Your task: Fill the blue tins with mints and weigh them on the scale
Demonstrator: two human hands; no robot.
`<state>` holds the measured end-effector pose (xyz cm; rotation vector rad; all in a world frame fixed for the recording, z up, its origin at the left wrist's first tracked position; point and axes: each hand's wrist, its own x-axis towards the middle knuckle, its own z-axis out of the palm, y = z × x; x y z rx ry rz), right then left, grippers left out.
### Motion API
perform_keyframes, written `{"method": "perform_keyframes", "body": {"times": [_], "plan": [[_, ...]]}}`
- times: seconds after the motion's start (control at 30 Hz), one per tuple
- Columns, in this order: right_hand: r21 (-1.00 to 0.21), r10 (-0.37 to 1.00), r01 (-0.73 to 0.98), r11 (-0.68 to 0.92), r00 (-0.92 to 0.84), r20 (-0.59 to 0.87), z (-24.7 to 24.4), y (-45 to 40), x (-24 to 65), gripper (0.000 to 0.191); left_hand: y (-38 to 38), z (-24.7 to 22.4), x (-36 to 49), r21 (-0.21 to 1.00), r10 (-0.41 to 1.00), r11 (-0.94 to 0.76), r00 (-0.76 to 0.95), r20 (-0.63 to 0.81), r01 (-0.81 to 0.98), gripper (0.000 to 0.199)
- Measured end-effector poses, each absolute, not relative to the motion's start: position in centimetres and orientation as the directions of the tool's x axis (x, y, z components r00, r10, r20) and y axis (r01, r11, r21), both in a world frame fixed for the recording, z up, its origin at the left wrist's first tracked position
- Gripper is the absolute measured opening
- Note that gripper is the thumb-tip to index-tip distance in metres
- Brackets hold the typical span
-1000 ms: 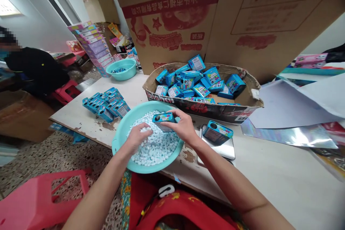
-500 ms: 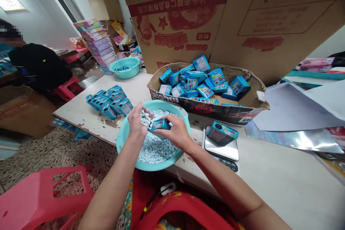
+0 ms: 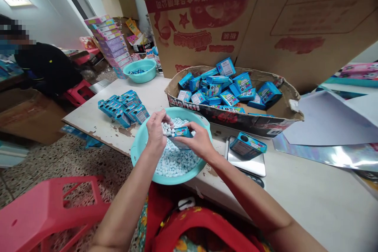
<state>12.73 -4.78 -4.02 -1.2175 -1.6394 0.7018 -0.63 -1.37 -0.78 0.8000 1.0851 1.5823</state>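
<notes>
My left hand point(image 3: 156, 130) is cupped round a small heap of white candies point(image 3: 167, 129), its fingers curled over them. In my right hand point(image 3: 200, 141) is a small blue candy tin point(image 3: 182, 132), gripped between thumb and fingers with its top toward my left hand. The candies in my left palm lie right at the tin's top edge. Both hands are above a turquoise basin point(image 3: 168, 181) holding many loose pale candies point(image 3: 177, 163). Another blue tin point(image 3: 248, 145) rests on a small digital scale point(image 3: 256, 167) to the right.
Behind the basin, a torn cardboard tray point(image 3: 283, 114) holds several blue tins point(image 3: 230, 96). More tins point(image 3: 124, 108) stand in rows at left, near a second turquoise basin point(image 3: 141, 76). A red stool point(image 3: 29, 208) stands at lower left. A person point(image 3: 47, 67) sits farther left.
The heap of candies in my left hand looks smaller, and its fingers have curled in more. The tin stays in my right hand. The whole view has shifted slightly.
</notes>
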Motion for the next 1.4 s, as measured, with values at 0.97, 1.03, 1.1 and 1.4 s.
{"method": "perform_keyframes", "body": {"times": [0.97, 1.03, 1.1, 1.4], "plan": [[-0.971, 0.967, 0.068, 0.23, 0.096, 0.236, -4.4, -6.8, 14.5, 0.04, -1.1, 0.5, -2.8, 0.902, 0.978, -0.042, -0.2, -0.05, -0.429, 0.029], [-0.976, 0.963, -0.025, 0.217, 0.168, 0.21, -3.4, -8.2, 17.1, 0.043, -0.4, -0.3, -4.2, 0.922, 0.95, 0.087, -0.247, -0.191, -0.378, 0.021], [-0.975, 0.945, -0.05, 0.218, 0.259, 0.198, -2.7, -10.1, 20.4, 0.044, -0.3, -2.1, -5.1, 0.899, 0.888, 0.381, -0.187, -0.421, -0.217, 0.021], [-0.955, 0.578, 0.277, 0.106, 0.764, 0.286, -5.1, -19.5, 36.1, 0.044, -0.1, -5.1, -4.2, 0.867, 0.852, 0.495, 0.163, -0.498, 0.058, 0.017]]}}
